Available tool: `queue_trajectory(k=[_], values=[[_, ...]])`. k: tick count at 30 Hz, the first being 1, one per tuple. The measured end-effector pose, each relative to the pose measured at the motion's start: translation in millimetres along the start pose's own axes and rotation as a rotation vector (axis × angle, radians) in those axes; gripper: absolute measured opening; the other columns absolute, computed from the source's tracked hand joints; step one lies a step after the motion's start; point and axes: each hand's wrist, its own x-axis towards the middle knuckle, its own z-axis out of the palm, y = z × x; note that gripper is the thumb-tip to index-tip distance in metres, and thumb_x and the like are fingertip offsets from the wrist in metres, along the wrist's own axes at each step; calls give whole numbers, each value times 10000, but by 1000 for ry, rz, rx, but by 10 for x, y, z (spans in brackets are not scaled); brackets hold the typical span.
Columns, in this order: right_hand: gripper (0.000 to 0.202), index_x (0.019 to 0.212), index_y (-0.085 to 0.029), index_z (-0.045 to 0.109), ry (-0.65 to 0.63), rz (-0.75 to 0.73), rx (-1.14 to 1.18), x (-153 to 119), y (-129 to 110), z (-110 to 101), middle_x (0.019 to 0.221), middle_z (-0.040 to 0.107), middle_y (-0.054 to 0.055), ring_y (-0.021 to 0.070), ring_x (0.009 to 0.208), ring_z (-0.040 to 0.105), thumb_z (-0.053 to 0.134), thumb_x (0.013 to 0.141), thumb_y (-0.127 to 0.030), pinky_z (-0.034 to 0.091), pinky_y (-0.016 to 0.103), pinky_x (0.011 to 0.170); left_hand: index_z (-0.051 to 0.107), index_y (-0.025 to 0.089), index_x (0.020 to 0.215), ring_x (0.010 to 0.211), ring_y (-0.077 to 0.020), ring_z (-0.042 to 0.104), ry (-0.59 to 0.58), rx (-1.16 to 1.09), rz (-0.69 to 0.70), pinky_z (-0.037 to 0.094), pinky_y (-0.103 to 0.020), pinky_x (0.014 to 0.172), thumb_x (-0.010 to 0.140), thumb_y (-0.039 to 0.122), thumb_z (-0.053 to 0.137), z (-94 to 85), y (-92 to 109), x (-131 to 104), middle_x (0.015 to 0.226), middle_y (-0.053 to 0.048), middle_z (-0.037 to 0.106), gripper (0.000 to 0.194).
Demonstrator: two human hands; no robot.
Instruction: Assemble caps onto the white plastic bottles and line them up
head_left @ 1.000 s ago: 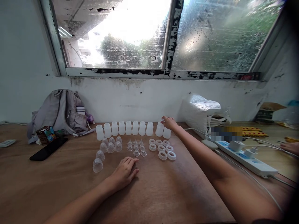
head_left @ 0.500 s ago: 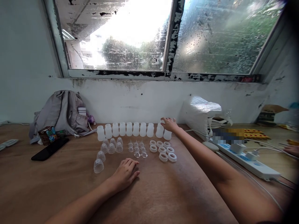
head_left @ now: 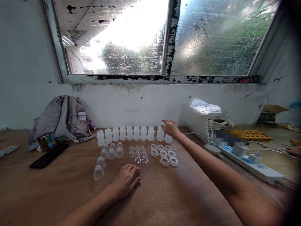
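Note:
Frosted baby bottles (head_left: 129, 133) without tops stand in a row towards the wall. At the row's right end, my right hand (head_left: 170, 128) has its fingers and thumb around the top of one baby bottle (head_left: 160, 135); another bottle (head_left: 168, 138) is partly behind the hand. My left hand (head_left: 128, 179) rests on the table, fingers loosely extended, holding nothing. Beyond its fingertips sit clear bottle nipples (head_left: 137, 159). To their left are transparent domed caps (head_left: 98, 173), and to their right lie white screw rings (head_left: 173, 161), all in loose groups.
On the left are a grey backpack (head_left: 58, 117), a small box (head_left: 47, 141) and a black phone (head_left: 49, 156). A white power strip (head_left: 256, 168) with plugs and cables lies right, near a white bag (head_left: 197, 121). Another person's hand (head_left: 293, 151) shows at the far right edge.
The view has tilted slightly, so the table's things appear a little lower. My right hand stays at the same bottle, and my left hand still rests on the table.

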Motion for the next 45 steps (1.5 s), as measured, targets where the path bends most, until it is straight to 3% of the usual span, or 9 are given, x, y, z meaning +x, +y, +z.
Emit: queue_trajectory(k=[6, 12, 19, 23, 27, 31, 38, 42, 45], values=[[220, 878, -186, 566, 51, -393, 97, -877, -319, 39, 942, 581, 82, 215, 938, 465, 359, 842, -249, 240, 357, 895, 419, 231, 1166, 1109, -230, 393, -19, 39, -17, 344, -414, 913, 839, 354, 407, 20, -32, 13, 1188, -92, 447, 349], [215, 702, -190, 554, 38, -320, 107, -1440, -434, 59, 877, 565, 77, 225, 879, 464, 458, 793, -359, 278, 381, 826, 336, 266, 1259, 1193, -272, 321, -75, 130, -77, 303, -477, 926, 847, 421, 355, 108, -178, 244, 1320, -109, 339, 441], [133, 718, -186, 548, -28, -327, 127, -1528, -468, 11, 922, 564, 95, 259, 908, 469, 543, 728, -319, 277, 444, 840, 334, 206, 1266, 1174, -227, 371, 12, 118, -41, 331, -422, 924, 870, 339, 335, 162, -178, 372, 1295, -103, 404, 418], [80, 826, -196, 522, 70, -356, 322, -1479, -680, -66, 1042, 533, 103, 250, 970, 467, 500, 750, -213, 329, 412, 840, 284, 219, 1291, 1160, -185, 384, 129, 63, 86, 324, -374, 948, 864, 263, 359, 56, -57, 319, 1282, -75, 421, 435], [161, 939, -225, 459, 207, -366, 586, -1416, -931, -136, 1129, 490, 105, 236, 1043, 454, 460, 780, -200, 359, 399, 856, 388, 254, 1229, 1122, -193, 423, 16, 28, 229, 336, -378, 940, 839, 281, 419, 10, 27, 286, 1200, -45, 505, 392], [312, 1067, -224, 375, 212, -377, 717, -1466, -1029, -43, 1050, 528, 102, 231, 979, 497, 472, 771, -216, 395, 394, 814, 491, 285, 1133, 1131, -222, 408, -49, -6, 266, 355, -395, 918, 816, 331, 456, -1, 44, 268, 1219, -40, 476, 323], [272, 944, -190, 425, -20, -428, 686, -1591, -1017, 20, 859, 561, 68, 197, 787, 525, 535, 701, -245, 411, 321, 710, 540, 178, 747, 802, -165, 511, 211, -119, 217, 437, -315, 747, 810, 269, 426, -17, 27, 232, 818, -60, 564, 159], [358, 1018, -175, 439, -193, -546, 595, -1603, -1055, -37, 932, 578, 74, 215, 856, 524, 556, 696, -282, 372, 349, 778, 504, 183, 698, 740, -166, 485, 206, -34, 196, 429, -316, 702, 815, 277, 399, 4, 17, 249, 730, -44, 537, 183], [384, 1078, -179, 433, -173, -540, 602, -1597, -1067, -68, 1004, 554, 91, 221, 914, 498, 536, 741, -332, 364, 354, 799, 501, 181, 725, 742, -173, 478, 183, 22, 201, 419, -324, 699, 820, 267, 379, 9, 16, 261, 736, -47, 540, 177]])
